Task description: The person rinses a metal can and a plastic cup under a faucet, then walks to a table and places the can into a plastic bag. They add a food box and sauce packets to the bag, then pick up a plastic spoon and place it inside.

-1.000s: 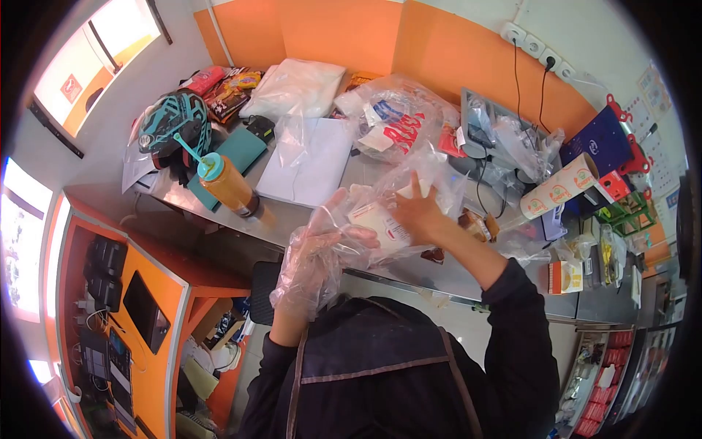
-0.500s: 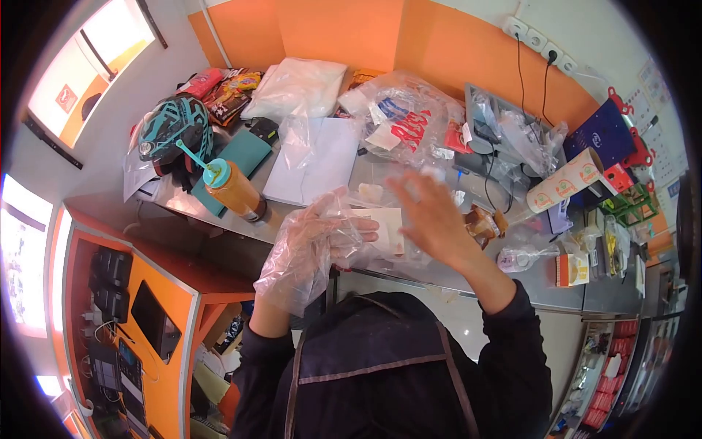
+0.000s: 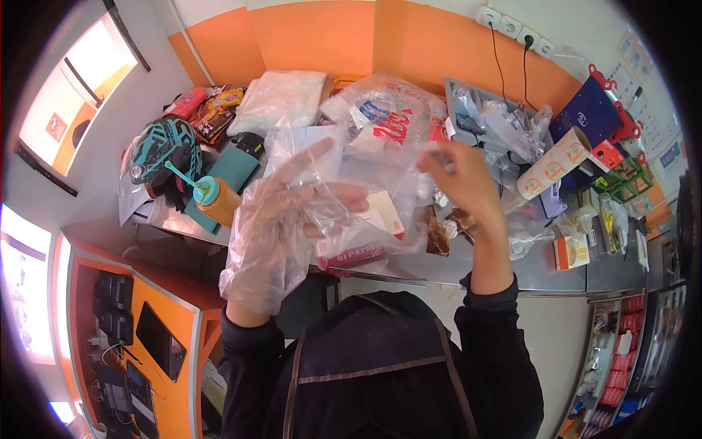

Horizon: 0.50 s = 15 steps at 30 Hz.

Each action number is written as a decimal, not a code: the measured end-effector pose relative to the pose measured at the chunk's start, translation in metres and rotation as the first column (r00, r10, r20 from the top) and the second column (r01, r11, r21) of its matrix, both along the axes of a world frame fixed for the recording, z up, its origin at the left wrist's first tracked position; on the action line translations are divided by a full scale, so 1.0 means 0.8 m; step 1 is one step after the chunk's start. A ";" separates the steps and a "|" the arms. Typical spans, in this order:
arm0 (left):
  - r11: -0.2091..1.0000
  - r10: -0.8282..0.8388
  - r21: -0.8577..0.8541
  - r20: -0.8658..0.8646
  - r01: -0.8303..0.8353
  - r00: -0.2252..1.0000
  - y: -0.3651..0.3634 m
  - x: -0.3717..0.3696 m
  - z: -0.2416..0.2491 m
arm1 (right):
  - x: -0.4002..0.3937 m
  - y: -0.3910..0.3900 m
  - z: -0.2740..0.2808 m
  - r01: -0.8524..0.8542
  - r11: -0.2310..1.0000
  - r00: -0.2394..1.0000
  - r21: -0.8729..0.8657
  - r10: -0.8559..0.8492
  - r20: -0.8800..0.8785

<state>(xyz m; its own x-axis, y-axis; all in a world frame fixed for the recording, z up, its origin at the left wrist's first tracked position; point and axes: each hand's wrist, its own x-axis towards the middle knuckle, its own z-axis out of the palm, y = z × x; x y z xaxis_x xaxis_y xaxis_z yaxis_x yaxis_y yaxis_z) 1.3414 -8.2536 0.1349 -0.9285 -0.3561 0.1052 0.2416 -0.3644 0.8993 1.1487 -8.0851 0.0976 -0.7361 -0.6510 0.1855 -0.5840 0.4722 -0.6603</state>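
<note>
A loose clear plastic glove covers my left hand (image 3: 300,194), its fingers spread over the metal table's front part. My right hand (image 3: 461,175) is bare and pinches the edge of a clear plastic bag (image 3: 409,190), which stretches between both hands. Beneath the film lie a cream-coloured paper packet (image 3: 382,212) and a red packet with white letters (image 3: 352,256). Behind them rests a large clear bag with red and blue print (image 3: 393,130). Brown wrappers (image 3: 439,235) sit below my right hand.
A bottle with a teal lid (image 3: 216,197), a helmet (image 3: 164,150) and a teal case (image 3: 232,172) stand on the left. Farther right are a grey tray (image 3: 457,95), a patterned cardboard tube (image 3: 553,172) and a small orange-white box (image 3: 570,252).
My right hand has moved right and closed on the clear bag's edge. My left hand has shifted left, its fingers wider apart. The red packet has come into view.
</note>
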 end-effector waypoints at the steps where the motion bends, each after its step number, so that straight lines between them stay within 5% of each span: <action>1: 1.000 -0.012 -0.014 0.022 0.012 1.000 0.004 0.004 0.004 | 0.003 0.003 0.018 -0.030 1.000 0.995 -0.004 0.029 -0.094; 3: 0.999 -0.032 -0.032 0.068 0.035 0.997 0.010 0.010 0.005 | 0.012 0.008 0.050 -0.092 0.996 0.957 0.004 0.090 -0.276; 6: 0.990 -0.057 0.135 0.139 0.038 0.989 0.015 0.014 -0.034 | 0.001 0.005 0.016 -0.377 0.926 0.911 0.016 0.374 -0.176; 8: 0.981 -0.064 0.189 0.162 0.033 0.985 -0.006 -0.006 -0.087 | -0.001 -0.018 -0.033 -0.483 0.859 0.875 0.169 0.479 0.067; 10: 0.905 -0.088 0.424 0.112 0.032 0.990 -0.065 -0.061 -0.170 | -0.008 -0.054 -0.086 -0.353 0.915 0.667 -0.195 0.393 0.633; 12: 0.859 -0.077 0.512 0.099 0.016 0.992 -0.113 -0.114 -0.196 | -0.020 -0.094 -0.106 -0.001 0.911 0.766 -0.412 0.265 0.586; 13: 0.849 -0.070 0.527 0.157 -0.024 0.985 -0.128 -0.133 -0.197 | -0.028 -0.112 -0.109 0.066 0.924 0.795 -0.375 0.178 0.580; 15: 1.000 0.009 -0.019 0.355 -0.002 0.935 -0.178 -0.158 -0.251 | -0.044 -0.134 -0.104 0.206 0.926 0.839 -0.316 0.000 0.545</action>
